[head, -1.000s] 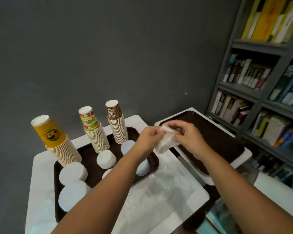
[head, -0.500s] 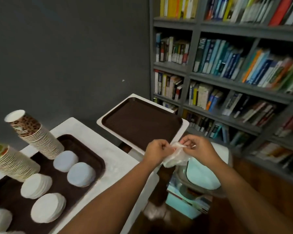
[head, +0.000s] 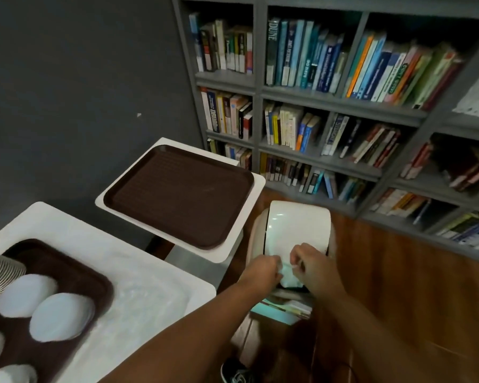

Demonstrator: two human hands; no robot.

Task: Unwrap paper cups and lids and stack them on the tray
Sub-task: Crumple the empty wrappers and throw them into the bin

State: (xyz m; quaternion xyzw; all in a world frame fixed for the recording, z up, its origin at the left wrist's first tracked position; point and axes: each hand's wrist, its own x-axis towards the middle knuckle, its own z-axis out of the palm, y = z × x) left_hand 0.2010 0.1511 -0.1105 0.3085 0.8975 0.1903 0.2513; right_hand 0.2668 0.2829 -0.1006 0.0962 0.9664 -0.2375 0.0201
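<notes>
Plastic wrap (head: 288, 275): thin, soft, near weightless film, crumpled into a wad; likely slippery and springy, so best pinched at the bunched middle. It sits directly above the white bin (head: 299, 228), between both hands. Left hand (head: 263, 270): fingers curled tight, pinching the wad. Right hand (head: 311, 262): fingers curled narrow, gripping its other edge. Lids (head: 58, 316) lie stacked on the brown tray (head: 100, 286), well left of the bin.
</notes>
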